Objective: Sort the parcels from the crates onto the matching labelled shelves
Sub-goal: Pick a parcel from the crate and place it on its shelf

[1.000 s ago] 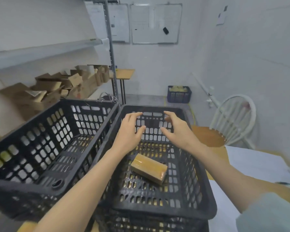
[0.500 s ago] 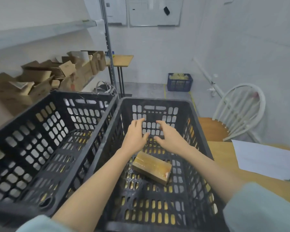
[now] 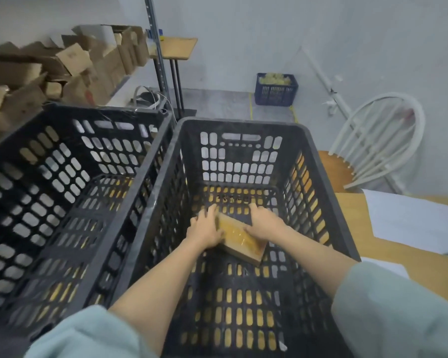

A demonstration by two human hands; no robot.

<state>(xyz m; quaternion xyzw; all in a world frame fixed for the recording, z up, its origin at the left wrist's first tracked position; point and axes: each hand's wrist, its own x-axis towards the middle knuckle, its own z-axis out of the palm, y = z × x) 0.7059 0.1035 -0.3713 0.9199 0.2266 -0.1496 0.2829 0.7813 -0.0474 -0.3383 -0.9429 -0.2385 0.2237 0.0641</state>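
Down on the floor of the right crate (image 3: 323, 182), near its middle, lies the brown parcel (image 3: 243, 242). The left hand (image 3: 204, 231) holds its left end and the right hand (image 3: 265, 224) holds its right side, fingers bent over the edges.

Small stockroom / parcel-sorting rm. Steel shelving post (image 3: 157, 47) w/ punched holes stands at left; the shelf (image 3: 126, 82) beside it is packed w/ open cardboard boxes (image 3: 75, 63), flaps up, piled untidily. Two big black slotted crates sit side by side up front: left crate (image 3: 101, 111) & right crate (image 3: 243, 123), the latter w/ a brown taped parcel (image 3: 243, 241) on its bottom. Blue crate (image 3: 276, 91) sits on bare grey concrete floor (image 3: 217, 102) by the far wall. Walls plain white. Wooden desk (image 3: 409, 257) at right w/ loose paper sheets (image 3: 409, 218), white spindle-back chair (image 3: 388, 97) near it, small wooden table (image 3: 180, 47) behind the post: basic paperwork corner.
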